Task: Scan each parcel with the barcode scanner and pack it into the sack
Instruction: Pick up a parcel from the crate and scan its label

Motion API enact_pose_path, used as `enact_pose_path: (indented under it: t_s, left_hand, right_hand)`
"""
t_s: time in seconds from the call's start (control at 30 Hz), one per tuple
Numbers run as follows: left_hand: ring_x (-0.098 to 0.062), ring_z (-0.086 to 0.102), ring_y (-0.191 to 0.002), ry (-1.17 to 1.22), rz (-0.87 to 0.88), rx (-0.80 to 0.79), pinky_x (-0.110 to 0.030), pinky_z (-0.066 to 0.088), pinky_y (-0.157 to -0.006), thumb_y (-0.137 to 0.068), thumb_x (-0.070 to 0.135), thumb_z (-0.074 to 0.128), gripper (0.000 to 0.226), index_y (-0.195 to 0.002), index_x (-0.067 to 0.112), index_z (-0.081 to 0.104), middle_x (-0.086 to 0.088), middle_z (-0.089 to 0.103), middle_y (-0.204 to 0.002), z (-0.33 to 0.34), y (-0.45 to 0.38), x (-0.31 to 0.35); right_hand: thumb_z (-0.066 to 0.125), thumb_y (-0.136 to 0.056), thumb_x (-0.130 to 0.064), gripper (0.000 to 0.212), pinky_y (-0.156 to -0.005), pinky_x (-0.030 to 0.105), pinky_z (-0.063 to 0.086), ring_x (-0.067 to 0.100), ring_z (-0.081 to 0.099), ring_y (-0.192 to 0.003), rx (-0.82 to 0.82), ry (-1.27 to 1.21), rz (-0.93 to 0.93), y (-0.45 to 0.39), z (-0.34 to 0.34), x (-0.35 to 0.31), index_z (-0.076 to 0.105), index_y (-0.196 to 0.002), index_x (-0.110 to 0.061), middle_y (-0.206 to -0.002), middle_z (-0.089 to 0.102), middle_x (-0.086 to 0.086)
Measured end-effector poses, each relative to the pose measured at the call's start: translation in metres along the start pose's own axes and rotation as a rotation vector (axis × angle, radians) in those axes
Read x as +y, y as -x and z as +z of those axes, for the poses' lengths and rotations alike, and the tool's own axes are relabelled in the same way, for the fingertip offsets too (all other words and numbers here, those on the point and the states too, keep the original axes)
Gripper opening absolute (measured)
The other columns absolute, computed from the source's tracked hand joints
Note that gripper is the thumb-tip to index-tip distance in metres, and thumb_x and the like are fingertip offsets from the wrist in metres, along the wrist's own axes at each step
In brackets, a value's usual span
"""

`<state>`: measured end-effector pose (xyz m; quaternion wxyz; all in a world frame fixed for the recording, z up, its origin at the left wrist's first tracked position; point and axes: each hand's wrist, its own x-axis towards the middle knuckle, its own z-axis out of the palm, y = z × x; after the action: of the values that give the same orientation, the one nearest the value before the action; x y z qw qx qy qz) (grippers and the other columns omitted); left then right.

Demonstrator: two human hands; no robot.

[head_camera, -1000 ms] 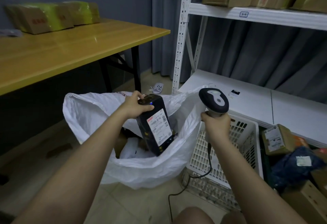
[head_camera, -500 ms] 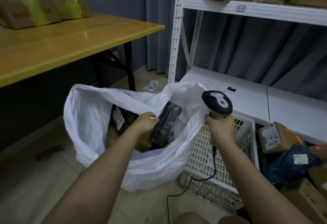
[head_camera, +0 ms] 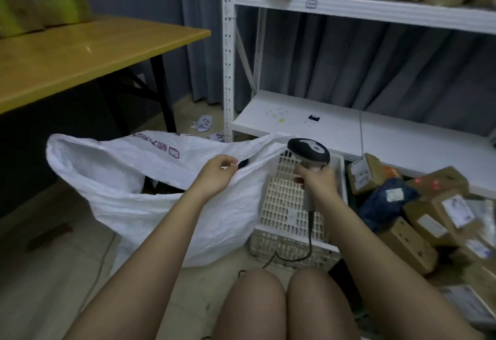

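While the head view is showing just one camera's angle, every line below is coming from it.

Sack: white sack [head_camera: 150,205] is standing open on the floor at about 9 o'clock from the knees, with dark packed items sitting low in its mouth; which parcels they are I cannot tell.

Left hand: left hand [head_camera: 214,176] is hovering at the sack's near rim with fingers loosely curled; it seems to be holding no parcel, though whether it is pinching the rim I cannot tell.

Right hand: right hand [head_camera: 316,178] is clenching the handle of the barcode scanner [head_camera: 308,152], over the white crate [head_camera: 284,205] at 12 o'clock.

Unpacked parcels: a heap of parcels [head_camera: 429,205], brown boxes and a dark blue bag, is lying at 2 o'clock under the lower shelf [head_camera: 335,125]; a red glow, likely the scanner's, is falling on one box.

Elsewhere: more boxes are sitting on the top shelf and on the counter [head_camera: 80,58] at 10 o'clock.

Progress: some packing is looking done, but judging by the heap, much scanning is remaining; the next parcel is not yet in hand.
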<state>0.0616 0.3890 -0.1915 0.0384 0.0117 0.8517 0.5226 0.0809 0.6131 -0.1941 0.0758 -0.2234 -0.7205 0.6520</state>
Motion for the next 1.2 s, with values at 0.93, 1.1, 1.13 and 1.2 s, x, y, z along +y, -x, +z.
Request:
enact_pose_path:
  t_s: [0.93, 1.1, 1.13, 1.2]
  left_hand:
    - [-0.027, 0.047, -0.124, -0.233, 0.012, -0.583, -0.029, 0.041, -0.098, -0.097, 0.033, 0.053, 0.049, -0.14, 0.01, 0.041, -0.012, 0.042, -0.142, 0.431, 0.043, 0.028]
    - [-0.027, 0.046, -0.128, 0.042, -0.206, -0.519, -0.037, 0.04, -0.107, -0.092, 0.044, 0.058, 0.067, -0.145, 0.014, 0.029, -0.009, 0.042, -0.143, 0.479, 0.014, 0.015]
    - [-0.026, 0.044, -0.13, 0.11, -0.277, -0.536, -0.039, 0.039, -0.108, -0.091, 0.048, 0.058, 0.074, -0.148, 0.015, 0.024, -0.007, 0.04, -0.146, 0.485, 0.01, 0.013]
    - [-0.025, 0.04, -0.134, 0.185, -0.389, -0.58, -0.04, 0.035, -0.111, -0.088, 0.056, 0.058, 0.085, -0.15, 0.015, 0.017, -0.005, 0.036, -0.15, 0.495, 0.001, 0.009]
  right_hand:
    - [0.069, -0.086, -0.009, 0.031, -0.064, 0.012, 0.044, -0.006, 0.056, -0.082, 0.627, -0.162, 0.113, 0.058, -0.312, 0.199, 0.059, -0.113, -0.021, -0.093, 0.061, -0.019]
    - [0.071, -0.085, -0.011, 0.033, -0.071, 0.01, 0.047, -0.013, 0.059, -0.085, 0.618, -0.158, 0.108, 0.037, -0.315, 0.218, 0.06, -0.106, -0.034, -0.098, 0.063, -0.022]
    - [0.07, -0.086, -0.01, 0.033, -0.067, 0.005, 0.046, -0.018, 0.058, -0.081, 0.612, -0.16, 0.111, 0.035, -0.315, 0.219, 0.06, -0.106, -0.034, -0.097, 0.062, -0.023]
    - [0.069, -0.086, -0.008, 0.032, -0.061, 0.0, 0.043, -0.022, 0.057, -0.075, 0.614, -0.187, 0.111, 0.03, -0.317, 0.224, 0.059, -0.105, -0.031, -0.094, 0.061, -0.023]
